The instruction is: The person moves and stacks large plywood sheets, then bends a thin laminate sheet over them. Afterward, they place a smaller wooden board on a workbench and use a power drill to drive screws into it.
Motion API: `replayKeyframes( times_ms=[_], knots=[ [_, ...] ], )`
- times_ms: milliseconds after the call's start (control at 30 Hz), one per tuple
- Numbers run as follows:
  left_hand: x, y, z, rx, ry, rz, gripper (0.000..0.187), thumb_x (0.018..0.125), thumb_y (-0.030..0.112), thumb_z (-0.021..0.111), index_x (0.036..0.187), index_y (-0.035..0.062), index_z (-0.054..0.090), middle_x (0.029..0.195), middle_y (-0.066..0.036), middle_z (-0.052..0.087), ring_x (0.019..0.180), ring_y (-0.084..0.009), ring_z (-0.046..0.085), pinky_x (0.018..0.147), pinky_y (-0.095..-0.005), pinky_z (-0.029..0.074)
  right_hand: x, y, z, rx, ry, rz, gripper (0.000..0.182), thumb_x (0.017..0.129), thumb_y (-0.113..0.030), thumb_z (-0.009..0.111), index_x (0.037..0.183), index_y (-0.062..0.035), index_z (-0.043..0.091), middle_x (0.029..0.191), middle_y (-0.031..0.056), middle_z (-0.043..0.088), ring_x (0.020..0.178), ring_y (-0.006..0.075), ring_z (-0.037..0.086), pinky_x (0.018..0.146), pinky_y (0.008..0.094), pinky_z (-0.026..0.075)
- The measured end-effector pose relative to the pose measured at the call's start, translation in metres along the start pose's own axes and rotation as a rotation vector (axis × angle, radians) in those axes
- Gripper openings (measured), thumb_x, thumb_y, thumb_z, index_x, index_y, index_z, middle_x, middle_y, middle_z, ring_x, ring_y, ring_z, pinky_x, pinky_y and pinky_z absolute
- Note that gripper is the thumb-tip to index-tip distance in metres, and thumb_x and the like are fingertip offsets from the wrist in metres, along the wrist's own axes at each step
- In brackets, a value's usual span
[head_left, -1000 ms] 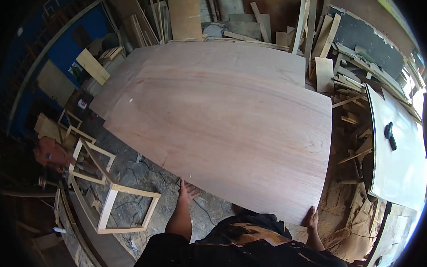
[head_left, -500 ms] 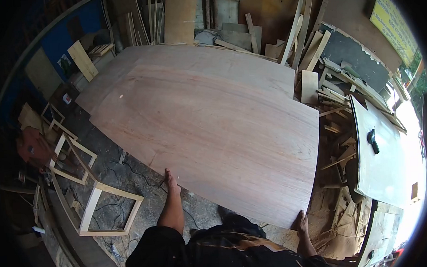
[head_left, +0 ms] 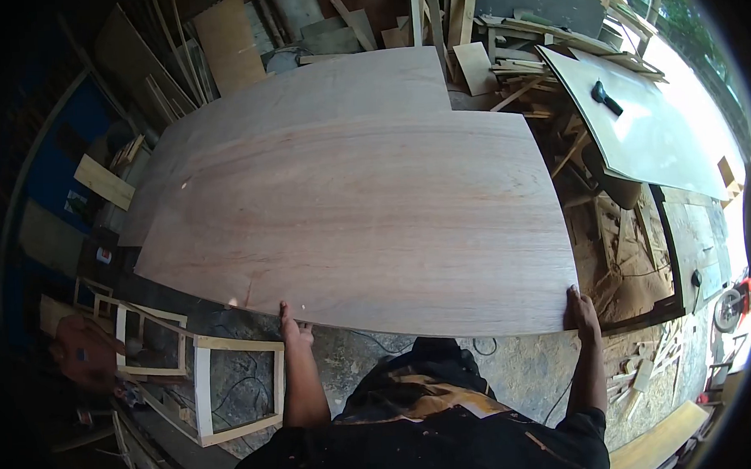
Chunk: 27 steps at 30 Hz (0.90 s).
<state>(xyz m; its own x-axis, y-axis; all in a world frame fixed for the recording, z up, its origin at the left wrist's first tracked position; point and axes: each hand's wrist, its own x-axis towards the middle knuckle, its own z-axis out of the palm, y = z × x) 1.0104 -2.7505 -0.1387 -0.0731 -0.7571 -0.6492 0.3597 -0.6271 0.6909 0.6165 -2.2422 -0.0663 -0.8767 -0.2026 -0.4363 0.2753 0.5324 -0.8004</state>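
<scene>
The plywood sheet (head_left: 359, 227) lay ahead, long axis crosswise — left hand (head_left: 294, 330) gripping its near edge, right hand (head_left: 585, 314) its corner.

Sheet (head_left: 350, 219) before person (head_left: 424, 444); frames (head_left: 203, 389) left; tool (head_left: 607, 98) on panel (head_left: 662, 142), right.

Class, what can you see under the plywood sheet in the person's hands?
A second plywood sheet shows beyond the far edge of the held sheet; whatever else lies beneath is covered.
</scene>
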Motion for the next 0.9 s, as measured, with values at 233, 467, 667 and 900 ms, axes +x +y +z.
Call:
replayKeyframes(
  times_ms=[233,467,667,900],
  knots=[
    [-0.098,0.028,-0.022,0.133,-0.013,0.095,0.066,0.074,0.040,0.065,0.126,0.0086,0.040,0.130,-0.012,0.039,0.119,-0.0280,0.039,0.099,-0.0439,0.031,-0.014,0.078,-0.062,0.438,0.197,-0.453,0.060,0.090,-0.025,0.047,0.139,-0.0082,0.017,0.129,0.0200,0.040,0.112,0.0259,0.048,0.091,0.0401,0.042],
    [-0.123,0.025,-0.014,0.153,-0.009,0.168,0.060,0.072,0.037,0.068,0.120,0.0100,0.046,0.120,-0.011,0.046,0.112,-0.0250,0.045,0.094,-0.0376,0.037,0.053,0.058,-0.026,1.110,-0.412,-0.724,0.044,0.089,-0.023,0.047,0.130,-0.0100,0.038,0.129,0.0154,0.042,0.116,0.0245,0.044,0.094,0.0386,0.040],
    [-0.130,0.035,-0.001,0.152,0.007,0.185,0.055,0.073,0.034,0.067,0.118,0.0091,0.047,0.115,-0.010,0.048,0.108,-0.0239,0.047,0.090,-0.0363,0.039,0.062,0.054,-0.012,0.985,0.206,-0.903,0.030,0.089,-0.017,0.045,0.117,-0.0070,0.049,0.123,0.0158,0.047,0.114,0.0255,0.047,0.096,0.0409,0.040],
    [-0.166,0.114,0.055,0.169,-0.071,0.477,0.036,0.078,0.031,0.064,0.103,0.0073,0.053,0.088,-0.004,0.056,0.070,-0.0128,0.052,0.059,-0.0254,0.041,0.072,-0.021,-0.043,0.850,0.070,-1.126,0.033,0.089,-0.017,0.046,0.121,-0.0078,0.047,0.124,0.0155,0.047,0.115,0.0281,0.045,0.096,0.0431,0.038]
  ],
)
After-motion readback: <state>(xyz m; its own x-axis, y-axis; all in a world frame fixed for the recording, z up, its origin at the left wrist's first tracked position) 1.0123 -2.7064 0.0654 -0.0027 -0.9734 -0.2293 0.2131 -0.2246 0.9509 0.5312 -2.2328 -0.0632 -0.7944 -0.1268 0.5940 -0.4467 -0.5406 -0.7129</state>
